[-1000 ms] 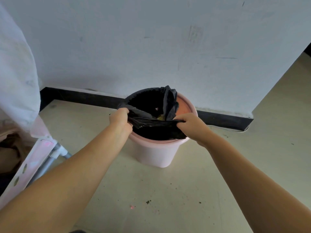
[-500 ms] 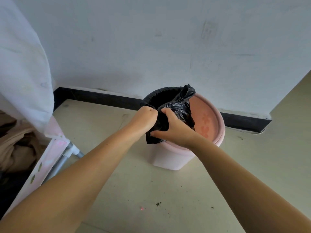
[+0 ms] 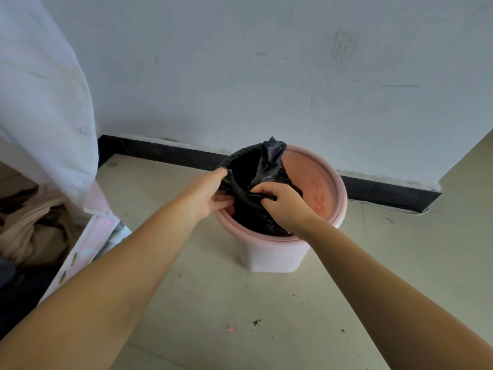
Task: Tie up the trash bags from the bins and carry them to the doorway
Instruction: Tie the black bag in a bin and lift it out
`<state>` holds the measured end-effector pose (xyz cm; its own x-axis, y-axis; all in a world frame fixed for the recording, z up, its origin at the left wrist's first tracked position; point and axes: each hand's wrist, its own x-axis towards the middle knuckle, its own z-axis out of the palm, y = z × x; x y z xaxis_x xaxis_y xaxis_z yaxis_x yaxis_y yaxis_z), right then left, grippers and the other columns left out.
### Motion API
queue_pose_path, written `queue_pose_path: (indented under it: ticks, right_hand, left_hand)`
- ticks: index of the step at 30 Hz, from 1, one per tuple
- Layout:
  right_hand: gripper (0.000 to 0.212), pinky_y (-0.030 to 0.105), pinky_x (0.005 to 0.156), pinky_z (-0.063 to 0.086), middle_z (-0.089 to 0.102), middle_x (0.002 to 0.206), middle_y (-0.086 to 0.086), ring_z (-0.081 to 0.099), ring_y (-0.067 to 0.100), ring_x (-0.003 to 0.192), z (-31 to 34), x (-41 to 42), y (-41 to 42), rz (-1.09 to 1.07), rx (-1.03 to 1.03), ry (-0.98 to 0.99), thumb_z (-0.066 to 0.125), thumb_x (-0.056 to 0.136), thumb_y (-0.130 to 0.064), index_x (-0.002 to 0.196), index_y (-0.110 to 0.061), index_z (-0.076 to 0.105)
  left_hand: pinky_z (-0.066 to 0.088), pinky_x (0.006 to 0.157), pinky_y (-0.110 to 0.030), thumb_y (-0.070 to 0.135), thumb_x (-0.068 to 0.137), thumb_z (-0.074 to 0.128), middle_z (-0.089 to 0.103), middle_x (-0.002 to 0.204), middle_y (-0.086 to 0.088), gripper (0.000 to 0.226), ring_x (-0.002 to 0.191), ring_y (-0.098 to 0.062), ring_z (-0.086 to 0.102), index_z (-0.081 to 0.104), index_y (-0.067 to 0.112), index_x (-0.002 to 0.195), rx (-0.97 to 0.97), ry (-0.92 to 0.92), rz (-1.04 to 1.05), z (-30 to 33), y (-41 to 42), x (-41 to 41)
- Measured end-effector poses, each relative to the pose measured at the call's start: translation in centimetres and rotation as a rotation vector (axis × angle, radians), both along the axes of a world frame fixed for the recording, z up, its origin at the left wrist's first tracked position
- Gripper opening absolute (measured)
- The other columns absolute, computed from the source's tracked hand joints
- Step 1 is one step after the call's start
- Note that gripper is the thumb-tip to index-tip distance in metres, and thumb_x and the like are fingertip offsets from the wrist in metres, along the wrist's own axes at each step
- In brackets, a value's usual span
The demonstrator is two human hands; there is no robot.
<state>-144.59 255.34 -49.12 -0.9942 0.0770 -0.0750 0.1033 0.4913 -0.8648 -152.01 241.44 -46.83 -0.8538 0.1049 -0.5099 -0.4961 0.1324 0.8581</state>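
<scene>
Over the pink bin (image 3: 272, 252) by the wall, your left hand (image 3: 210, 196) and right hand (image 3: 282, 202) each clutch the black bag (image 3: 269, 166), half-gathered inside it; knotting and carrying remain.

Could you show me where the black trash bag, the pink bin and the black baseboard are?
black trash bag (image 3: 269, 161): head view, raised flap.
pink bin (image 3: 274, 256): head view, front outer wall.
black baseboard (image 3: 160, 150): head view, stretch left of the bin.
</scene>
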Motion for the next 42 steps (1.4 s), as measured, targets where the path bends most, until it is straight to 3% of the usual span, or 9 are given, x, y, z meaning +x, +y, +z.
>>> queue_pose_path:
  ticks: [8,11,14,19,23,30,33,39,42]
  right_hand:
    - [0.038,0.023,0.058,0.045,0.062,0.077,-0.003,0.053,0.015,0.063,0.1,-0.2,0.7,-0.176,-0.087,-0.007,0.036,0.085,0.006,0.092,-0.016,0.066]
    - [0.034,0.034,0.071,0.054,0.064,0.085,0.010,0.062,0.026,0.081,0.2,-0.6,1.5,-0.468,-0.592,-0.055,0.036,0.084,0.009,0.098,-0.005,0.064]
    - [0.020,0.035,0.084,0.047,0.059,0.096,0.019,0.056,0.030,0.098,0.5,-0.7,2.6,-0.163,-0.891,-0.102,0.042,0.091,-0.001,0.100,0.001,0.059]
    - [0.045,0.038,0.100,0.047,0.063,0.118,0.007,0.061,0.021,0.112,1.0,0.1,2.2,0.235,-0.343,-0.098,0.067,0.085,-0.024,0.126,-0.018,0.049]
    - [0.023,0.028,0.076,0.047,0.066,0.092,0.000,0.061,0.019,0.090,1.4,0.2,1.5,0.076,0.178,0.053,0.060,0.085,-0.015,0.107,-0.011,0.060]
    - [0.030,0.024,0.065,0.044,0.060,0.068,-0.003,0.053,0.013,0.066,2.5,2.4,3.2,0.129,0.121,-0.109,0.045,0.088,0.000,0.068,-0.017,0.059]
    - [0.022,0.030,0.065,0.043,0.059,0.070,0.004,0.051,0.018,0.065,1.8,2.2,3.7,0.115,0.218,-0.117,0.044,0.086,0.000,0.074,-0.010,0.059]
    - [0.073,0.025,0.088,0.035,0.038,0.126,0.008,0.046,0.022,0.111,1.4,1.2,5.3,-0.195,0.174,-0.054,0.061,0.080,-0.012,0.142,-0.025,0.024]
    - [0.056,0.012,0.071,0.044,0.055,0.101,0.005,0.057,0.022,0.093,1.2,1.2,4.6,0.026,0.282,-0.164,0.063,0.083,-0.016,0.132,-0.018,0.036]
  left_hand:
    - [0.037,0.063,-0.027,0.007,0.083,0.054,0.058,0.069,-0.007,0.016,0.068,-0.017,0.051,0.068,0.003,0.075,-0.150,0.619,0.008,-0.7,1.0,0.6]
    - [0.039,0.069,-0.012,-0.006,0.081,0.050,0.063,0.085,-0.007,0.024,0.080,-0.011,0.052,0.067,0.010,0.074,-0.291,0.821,-0.355,-0.3,2.2,2.9]
    - [0.045,0.071,-0.027,-0.001,0.079,0.046,0.062,0.070,0.002,0.024,0.075,-0.019,0.052,0.063,0.013,0.069,-0.127,0.658,-0.445,-0.5,3.2,4.0]
    - [0.051,0.063,-0.034,-0.013,0.080,0.028,0.058,0.093,-0.007,0.036,0.089,-0.027,0.057,0.054,0.004,0.098,0.411,0.129,-0.166,0.6,3.2,2.9]
    - [0.057,0.065,-0.037,-0.004,0.085,0.038,0.062,0.106,-0.008,0.034,0.088,-0.027,0.064,0.059,0.009,0.108,0.022,0.271,-0.115,0.0,3.9,1.9]
    - [0.048,0.097,-0.042,0.038,0.079,0.070,0.055,0.133,-0.007,0.074,0.117,-0.024,0.056,0.038,0.013,0.141,-0.125,0.143,-0.293,-2.8,5.1,-0.1]
    - [0.043,0.069,-0.028,0.012,0.091,0.049,0.056,0.087,-0.010,0.009,0.077,-0.020,0.053,0.058,0.010,0.090,-0.002,0.089,-0.404,-3.4,6.9,1.6]
    - [0.043,0.057,-0.017,0.001,0.091,0.041,0.055,0.063,-0.003,0.034,0.062,-0.016,0.052,0.060,0.012,0.064,-0.144,0.389,-0.447,-1.7,6.6,1.9]
    - [0.047,0.059,-0.012,-0.002,0.087,0.041,0.062,0.064,0.007,0.038,0.062,-0.005,0.058,0.062,0.018,0.063,-0.155,0.380,-0.523,-0.8,6.5,2.4]
